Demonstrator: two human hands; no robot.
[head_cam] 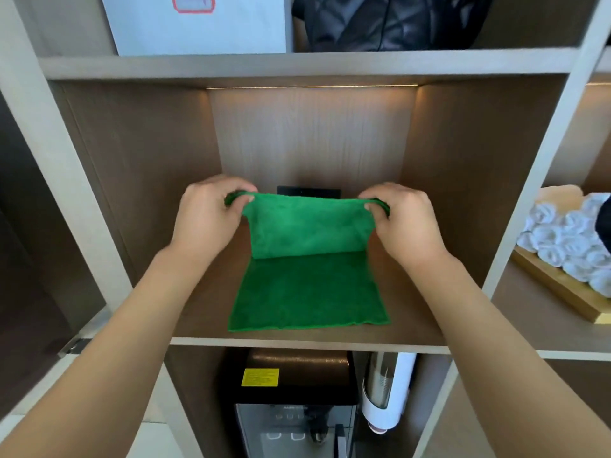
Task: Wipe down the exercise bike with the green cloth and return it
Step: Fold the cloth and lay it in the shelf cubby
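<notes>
— What are your hands doing?

— My left hand (206,214) pinches the far left corner of the green cloth (307,259), thumb and fingers curled over the bunched edge. My right hand (401,219) does the same at the far right corner. Both are lifted above the shelf (198,312), and the top edge of the cloth runs fairly taut between them.

— And the cloth itself?

— Its far half hangs down from my hands like a small curtain. The near half lies flat on the shelf board, its front edge just behind the shelf's front lip. A crease runs across where the hanging part meets the flat part.

— What is behind it?

— A small black plate (309,190) on the back wall of the compartment, partly hidden by the cloth's top edge. A light strip (310,87) glows along the top of the back panel.

— Around that compartment?

— Above, a white box (195,24) with a red-bordered label stands beside a black quilted bag (390,21). To the right, rolled white towels (568,239) lie piled on a wooden tray (562,289). Below my shelf sits a black water dispenser (297,408) with a yellow sticker, and just beside it, on its right, a white cup dispenser (388,391).
</notes>
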